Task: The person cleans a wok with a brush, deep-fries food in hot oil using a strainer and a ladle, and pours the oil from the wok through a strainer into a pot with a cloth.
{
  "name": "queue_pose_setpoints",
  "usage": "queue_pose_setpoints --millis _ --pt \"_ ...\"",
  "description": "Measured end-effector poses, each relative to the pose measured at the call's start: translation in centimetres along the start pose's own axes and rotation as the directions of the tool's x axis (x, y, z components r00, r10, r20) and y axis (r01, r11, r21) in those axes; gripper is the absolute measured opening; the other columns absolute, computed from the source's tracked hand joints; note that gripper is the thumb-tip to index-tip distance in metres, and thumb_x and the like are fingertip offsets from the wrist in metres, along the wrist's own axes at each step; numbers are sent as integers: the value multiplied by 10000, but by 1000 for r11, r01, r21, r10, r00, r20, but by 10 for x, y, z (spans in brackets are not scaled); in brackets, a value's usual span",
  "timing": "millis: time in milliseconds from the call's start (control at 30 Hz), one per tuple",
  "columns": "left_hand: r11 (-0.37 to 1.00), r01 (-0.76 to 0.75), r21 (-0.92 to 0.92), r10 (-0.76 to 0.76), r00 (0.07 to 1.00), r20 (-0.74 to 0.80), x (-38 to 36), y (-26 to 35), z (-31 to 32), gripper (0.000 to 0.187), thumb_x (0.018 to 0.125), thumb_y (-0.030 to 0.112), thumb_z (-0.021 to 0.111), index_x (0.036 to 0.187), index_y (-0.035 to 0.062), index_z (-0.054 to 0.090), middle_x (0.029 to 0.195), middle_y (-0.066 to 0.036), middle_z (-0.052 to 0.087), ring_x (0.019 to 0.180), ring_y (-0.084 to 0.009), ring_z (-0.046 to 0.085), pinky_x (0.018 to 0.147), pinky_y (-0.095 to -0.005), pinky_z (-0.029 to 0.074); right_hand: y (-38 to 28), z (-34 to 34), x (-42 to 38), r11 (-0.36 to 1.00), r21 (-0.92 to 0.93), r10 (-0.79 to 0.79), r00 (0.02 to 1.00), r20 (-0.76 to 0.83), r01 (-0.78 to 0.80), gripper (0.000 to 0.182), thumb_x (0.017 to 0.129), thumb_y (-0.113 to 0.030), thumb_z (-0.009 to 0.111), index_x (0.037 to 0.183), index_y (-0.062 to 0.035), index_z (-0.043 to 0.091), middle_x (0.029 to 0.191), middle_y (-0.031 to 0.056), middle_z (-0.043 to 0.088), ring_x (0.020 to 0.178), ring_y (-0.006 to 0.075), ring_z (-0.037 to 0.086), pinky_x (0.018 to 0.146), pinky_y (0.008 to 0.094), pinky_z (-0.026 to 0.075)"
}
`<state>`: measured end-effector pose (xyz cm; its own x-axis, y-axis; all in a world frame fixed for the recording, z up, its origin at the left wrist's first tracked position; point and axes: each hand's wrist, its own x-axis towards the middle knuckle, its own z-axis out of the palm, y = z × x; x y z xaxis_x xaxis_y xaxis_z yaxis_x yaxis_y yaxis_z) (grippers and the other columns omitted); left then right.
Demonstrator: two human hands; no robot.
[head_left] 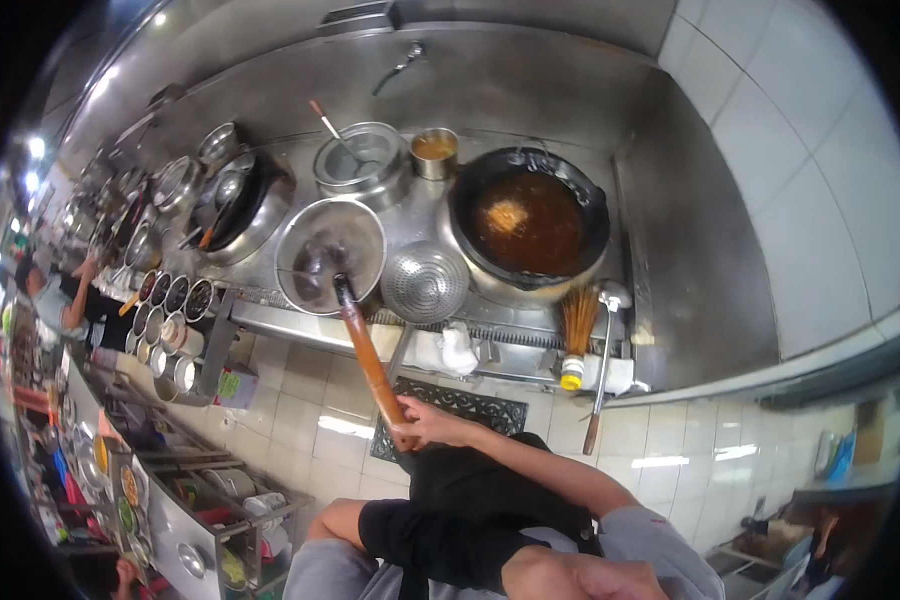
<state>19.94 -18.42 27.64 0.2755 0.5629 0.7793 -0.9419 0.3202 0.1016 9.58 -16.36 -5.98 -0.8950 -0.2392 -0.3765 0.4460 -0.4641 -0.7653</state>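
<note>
Handle (370, 375), wooden, is grasped near its rear end by the right hand (432, 424), fingers closed round it. Its long axis is run forward and slightly left from the grip, away from the body. Its dark front end is seen inside the rim of the wide basin (368, 225); what is fixed to that end cannot be made out.

Left arm (440, 545) is folded across the torso, black-sleeved. What seems to be the left hand (600, 580) is blurred and cut by the lower edge, close to the right sleeve; whether it is clenched or released cannot be told. By far the nearer hand to the handle: the right.

Wok (602, 225) is placed ahead and to the right of the grip, off the handle's line. Brown liquid (545, 225) is held in it, with a pale patch toward its left side; foam or food, not determined. Between basin and wok, the perforated skimmer (425, 283) is set down just beside the basin. Behind the basin, a lidless pot (365, 190) is noted, a red-handled spoon (335, 130) leaned in it; beside that, a small tin (434, 165) of amber liquid.

Along the front edge of the surface (290, 322), a white cloth (458, 348) is seen. Below the wok, toward the right, a brush (577, 322) and a ladle (608, 340) are laid side by side, the ladle's wooden end projected past the edge. A co-worker (70, 300) is seen at far left, well apart.
</note>
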Motion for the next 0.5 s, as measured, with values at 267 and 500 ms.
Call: queue_pose_setpoints --millis 267,500 --pt "984 50 -172 -44 998 38 2 -7 -6 499 1041 297 492 1346 -99 485 1269 -316 571 1103 -350 619 918 -465 498 44 -8 -6 997 1 75 997 -19 -75 923 989 -324 708 1633 -42 110 1379 131 563 1169 193 602 843 391 573" --pt "973 27 -230 -20 999 33 2 -4 0 572 1061 382 483 1397 -79 447 1327 -315 544 1137 -337 601 933 -476 483 5 -35 -70 991 -129 -52 984 -173 30 540 1026 -185 623 1521 -46 455 1266 107 685 1049 170 694 860 314 582"
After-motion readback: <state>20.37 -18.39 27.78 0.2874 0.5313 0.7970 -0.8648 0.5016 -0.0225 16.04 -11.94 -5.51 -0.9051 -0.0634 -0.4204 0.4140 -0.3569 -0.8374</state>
